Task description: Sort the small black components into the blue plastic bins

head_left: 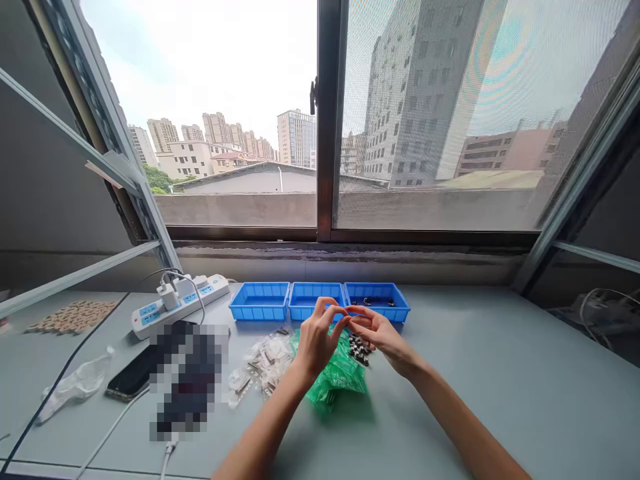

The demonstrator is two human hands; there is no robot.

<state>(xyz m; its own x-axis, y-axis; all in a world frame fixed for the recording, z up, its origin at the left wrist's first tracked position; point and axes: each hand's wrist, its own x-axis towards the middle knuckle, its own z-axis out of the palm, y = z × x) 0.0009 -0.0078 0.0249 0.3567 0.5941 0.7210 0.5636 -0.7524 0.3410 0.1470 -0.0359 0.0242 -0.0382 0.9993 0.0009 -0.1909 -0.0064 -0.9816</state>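
My left hand (320, 337) and my right hand (383, 337) meet at their fingertips above the table, in front of the blue trays. Both are closed in a pinch; whatever sits between the fingertips is too small to make out. Beneath them lies a crumpled green plastic bag (340, 377). Small black and silver parts (359, 350) are heaped beside the bag, partly behind my right hand. Left of the bag is a pile of small clear packets (267, 360) with thin pieces inside. The right blue tray (401, 313) holds a few small dark parts.
Two more blue trays, the left one (259, 313) and the middle one (305, 313), stand in the row. A white power strip (183, 305), a phone (133, 373), cables, crumpled white plastic (80, 385) and small tan pieces (73, 317) lie leftward. A window rises behind.
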